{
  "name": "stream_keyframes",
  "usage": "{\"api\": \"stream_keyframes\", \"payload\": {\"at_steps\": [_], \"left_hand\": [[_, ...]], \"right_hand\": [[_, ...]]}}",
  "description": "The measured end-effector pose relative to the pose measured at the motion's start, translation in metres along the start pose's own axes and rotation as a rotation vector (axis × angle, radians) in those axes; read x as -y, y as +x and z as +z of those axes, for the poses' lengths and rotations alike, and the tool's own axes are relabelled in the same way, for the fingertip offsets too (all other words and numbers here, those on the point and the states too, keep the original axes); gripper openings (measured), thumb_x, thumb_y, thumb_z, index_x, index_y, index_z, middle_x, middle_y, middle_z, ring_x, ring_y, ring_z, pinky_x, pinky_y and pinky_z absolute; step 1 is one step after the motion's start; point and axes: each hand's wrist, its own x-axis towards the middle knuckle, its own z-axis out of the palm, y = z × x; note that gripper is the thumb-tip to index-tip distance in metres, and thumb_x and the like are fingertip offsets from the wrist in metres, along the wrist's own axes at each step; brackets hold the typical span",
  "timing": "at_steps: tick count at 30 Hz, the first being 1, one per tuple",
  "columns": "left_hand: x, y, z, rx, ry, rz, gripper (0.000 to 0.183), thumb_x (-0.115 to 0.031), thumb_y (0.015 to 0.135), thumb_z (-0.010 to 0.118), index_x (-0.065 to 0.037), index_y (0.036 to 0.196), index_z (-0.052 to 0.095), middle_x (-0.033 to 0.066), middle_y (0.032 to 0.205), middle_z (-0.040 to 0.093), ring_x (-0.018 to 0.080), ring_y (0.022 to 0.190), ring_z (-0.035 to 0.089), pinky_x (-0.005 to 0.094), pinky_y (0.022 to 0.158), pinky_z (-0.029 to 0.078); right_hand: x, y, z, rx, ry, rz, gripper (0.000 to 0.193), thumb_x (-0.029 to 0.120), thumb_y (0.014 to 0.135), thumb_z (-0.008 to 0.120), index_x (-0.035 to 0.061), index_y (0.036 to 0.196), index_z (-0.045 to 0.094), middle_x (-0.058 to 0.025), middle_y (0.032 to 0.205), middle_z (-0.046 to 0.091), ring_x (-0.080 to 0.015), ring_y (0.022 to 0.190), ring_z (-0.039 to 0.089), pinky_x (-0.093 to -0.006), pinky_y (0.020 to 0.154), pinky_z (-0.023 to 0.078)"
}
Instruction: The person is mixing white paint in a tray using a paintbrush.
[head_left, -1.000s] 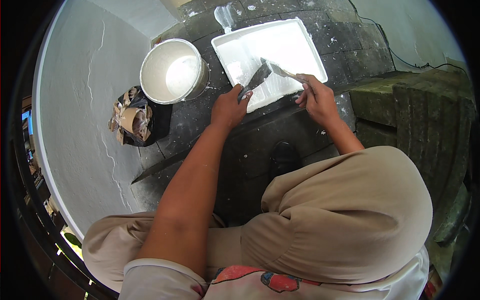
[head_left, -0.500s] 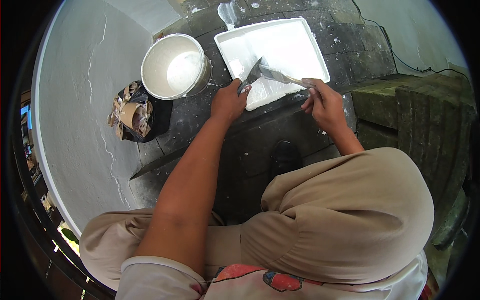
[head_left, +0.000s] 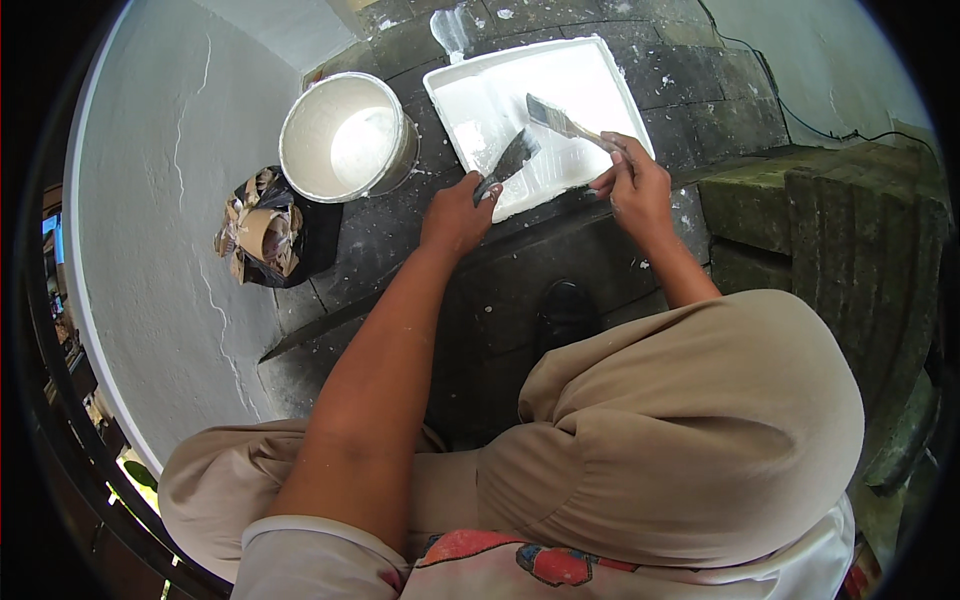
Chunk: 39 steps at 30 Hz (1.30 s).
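My left hand (head_left: 457, 212) is closed around the handle of a dark-bladed putty knife (head_left: 517, 153), whose blade lies over the near left part of a white tray (head_left: 641, 125). My right hand (head_left: 638, 190) grips another putty knife (head_left: 568, 126) by its handle. Its paler, smeared blade points up and left above the white paste (head_left: 590, 80) spread in the tray. The two blades are a little apart. Scraped streaks show in the paste near the tray's front edge.
Left of the tray stands a round white bucket (head_left: 397, 160) with white residue inside. Beside it sits a dark bag holding crumpled brown paper (head_left: 263, 235). A cracked grey wall (head_left: 165, 250) rises at left; mossy stone blocks (head_left: 850, 220) are at right. White-spotted dark tiles (head_left: 690, 85) surround the tray.
The blades, crossed or touching before, have come apart. The right putty knife has moved up and tilted more steeply. The left blade has turned to point up and right.
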Motion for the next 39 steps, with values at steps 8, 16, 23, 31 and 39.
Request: {"api": "stream_keyframes", "payload": {"at_steps": [8,16,23,31,39], "left_hand": [[0.002,0.011,0.010,-0.070,0.037,0.047,0.038,-0.039,0.090,0.054,-0.005,0.107,0.059,0.0283,0.093,0.064,0.0469,0.091,0.060,0.0509,0.080,0.047],[0.000,0.017,0.007,-0.076,0.078,-0.019,0.038,-0.039,0.091,0.053,-0.004,0.105,0.058,0.0276,0.095,0.064,0.0460,0.093,0.060,0.0511,0.081,0.047],[0.015,0.015,0.002,-0.153,0.024,0.016,0.038,-0.039,0.090,0.053,-0.005,0.104,0.059,0.0279,0.094,0.064,0.0458,0.092,0.060,0.0510,0.080,0.047],[0.001,0.008,-0.007,-0.123,0.026,0.078,0.038,-0.040,0.090,0.055,-0.007,0.107,0.059,0.0280,0.092,0.064,0.0462,0.091,0.060,0.0504,0.079,0.047],[-0.004,0.011,-0.007,-0.062,0.051,0.061,0.047,-0.044,0.089,0.056,-0.005,0.114,0.058,0.0293,0.093,0.063,0.0459,0.093,0.060,0.0478,0.080,0.047]], "right_hand": [[0.004,-0.007,0.011,-0.015,0.063,0.010,0.024,0.003,0.096,0.045,0.0019,0.114,0.059,-0.0093,0.061,0.061,-0.0117,0.052,0.060,-0.0276,0.050,0.048],[0.014,-0.025,-0.003,0.071,0.031,0.010,0.025,0.003,0.097,0.043,0.0001,0.117,0.059,-0.0087,0.073,0.062,-0.0102,0.057,0.060,-0.0243,0.050,0.049],[0.008,-0.017,-0.015,-0.044,0.030,0.012,0.027,-0.001,0.094,0.045,0.0021,0.116,0.060,-0.0114,0.073,0.064,-0.0120,0.056,0.062,-0.0268,0.052,0.049],[-0.015,0.003,-0.014,0.017,-0.317,-0.273,0.034,-0.007,0.091,0.047,0.0048,0.120,0.060,-0.0143,0.099,0.066,-0.0170,0.064,0.066,-0.0279,0.057,0.050],[-0.004,0.001,-0.005,0.081,-0.123,-0.062,0.029,-0.003,0.094,0.045,0.0023,0.117,0.061,-0.0107,0.081,0.065,-0.0135,0.063,0.064,-0.0272,0.056,0.050]]}}
